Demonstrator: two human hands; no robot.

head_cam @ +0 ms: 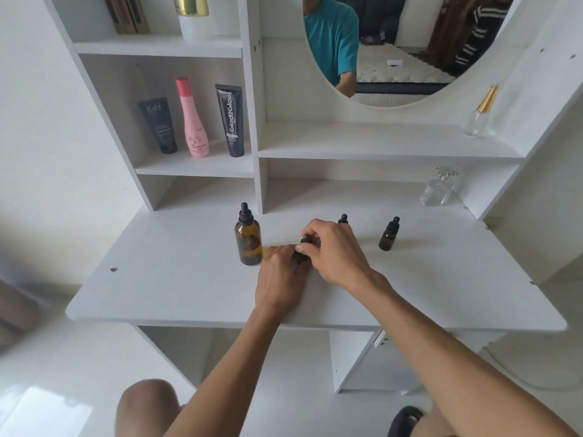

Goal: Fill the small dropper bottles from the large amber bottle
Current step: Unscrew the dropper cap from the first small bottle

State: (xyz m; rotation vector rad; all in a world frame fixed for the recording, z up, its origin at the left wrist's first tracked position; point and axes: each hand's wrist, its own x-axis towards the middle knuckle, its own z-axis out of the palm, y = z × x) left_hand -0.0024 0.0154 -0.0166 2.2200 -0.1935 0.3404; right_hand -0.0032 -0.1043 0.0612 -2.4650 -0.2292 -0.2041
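Observation:
The large amber bottle [248,240] stands upright on the white desk [157,279], its black dropper cap on. Just right of it, my left hand [280,279] grips the body of a small dropper bottle [303,249], mostly hidden. My right hand [334,250] pinches that bottle's black dropper cap from above. A second small dropper bottle [343,219] shows only its cap behind my right hand. A third small amber dropper bottle [388,234] stands capped farther right.
Two clear glass perfume bottles [440,187] [479,113] sit at the right on the desk's back and on the shelf above. Three cosmetic containers [195,121] stand in the left cubby. A round mirror [394,48] hangs behind.

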